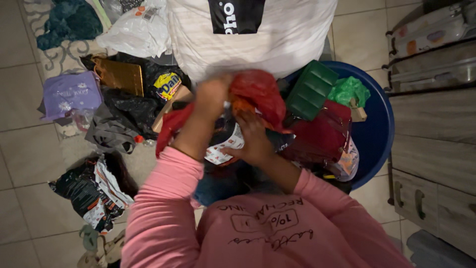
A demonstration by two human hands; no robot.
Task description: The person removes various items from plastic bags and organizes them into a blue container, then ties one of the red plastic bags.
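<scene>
My left hand [212, 97] is raised and closed on a crumpled red plastic bag [258, 91], blurred by motion. My right hand [254, 140] sits just below it, fingers bent around the same red and orange bag material, above a white printed wrapper [224, 147]. Both hands work over a pile of bags in front of me. Pink sleeves cover both arms.
A blue tub [379, 130] at right holds a green ridged box [310, 90], a green bag [349, 90] and a dark red bag [322, 135]. A large white sack [277, 44] stands behind. Black, purple and gold bags lie on the tiled floor at left. Wooden drawers [436, 164] stand right.
</scene>
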